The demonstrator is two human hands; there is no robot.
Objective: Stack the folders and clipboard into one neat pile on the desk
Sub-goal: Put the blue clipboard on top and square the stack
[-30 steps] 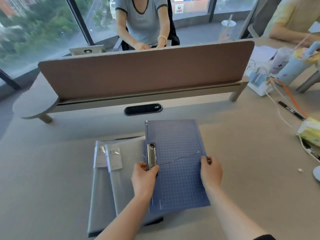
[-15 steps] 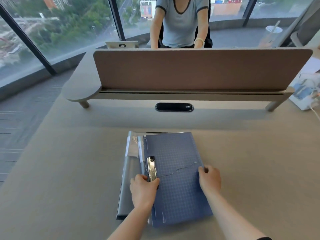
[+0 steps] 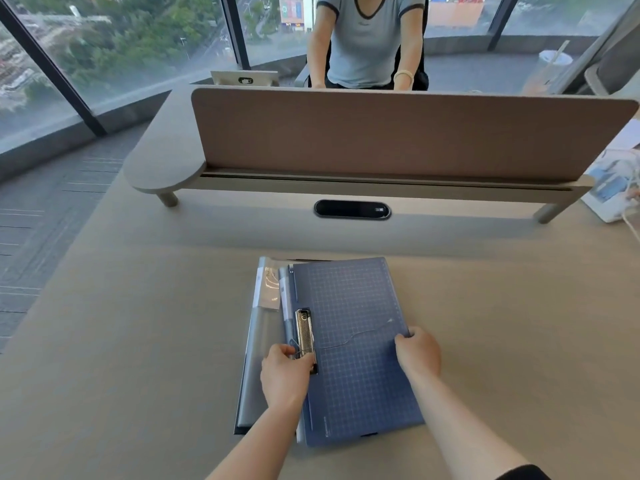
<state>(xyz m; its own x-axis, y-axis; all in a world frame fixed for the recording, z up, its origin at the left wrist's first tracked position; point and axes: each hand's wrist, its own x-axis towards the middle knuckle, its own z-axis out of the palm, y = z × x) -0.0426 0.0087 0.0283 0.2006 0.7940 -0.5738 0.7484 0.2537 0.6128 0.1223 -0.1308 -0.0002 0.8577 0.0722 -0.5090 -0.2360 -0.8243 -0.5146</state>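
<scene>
Two hands on blue clipboard (image 3: 353, 344) atop grey folders (image 3: 265, 344), mid surface (image 3: 138, 341). Left hand (image 3: 285, 374) fingers curled at metal clip (image 3: 305, 336); right hand (image 3: 417, 353) fingers gripping right edge.

blue grid-patterned clipboard (image 3: 356, 341), grey folders (image 3: 258, 368), beige desk (image 3: 138, 341)

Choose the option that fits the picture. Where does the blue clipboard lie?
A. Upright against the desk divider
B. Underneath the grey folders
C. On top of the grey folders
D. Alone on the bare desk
C: the blue clipboard lies flat over the grey folders, whose left edges stick out beside it, while the left hand and right hand grip its sides.
</scene>
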